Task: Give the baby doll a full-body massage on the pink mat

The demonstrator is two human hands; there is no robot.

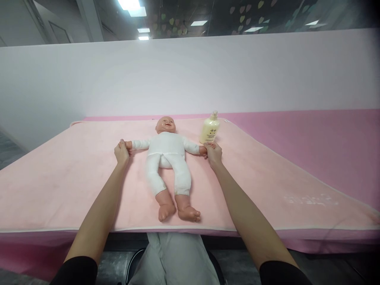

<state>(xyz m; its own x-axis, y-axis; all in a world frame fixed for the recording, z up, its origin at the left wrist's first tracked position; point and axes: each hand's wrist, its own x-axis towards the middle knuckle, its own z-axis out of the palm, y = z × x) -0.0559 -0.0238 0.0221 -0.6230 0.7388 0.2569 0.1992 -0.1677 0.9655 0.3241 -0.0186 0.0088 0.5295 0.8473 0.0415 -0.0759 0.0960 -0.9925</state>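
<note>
Both your left hand (pixel 121 153) and right hand (pixel 214 153) are gripping the doll (pixel 166 143) by its hands (pixel 203 151), so you're wanting soft, even pressure.

From my distant post I had one view, worn on the person's head. It faced forward and down from above the lap (pixel 182 259), out along both forearms (pixel 102 202) and over the pink blanket (pixel 74 174) to the white wall (pixel 190 75). The lap and black sleeves (pixel 77 271) sat close; the doll (pixel 166 144) lay farther off, near mid-frame.
</note>
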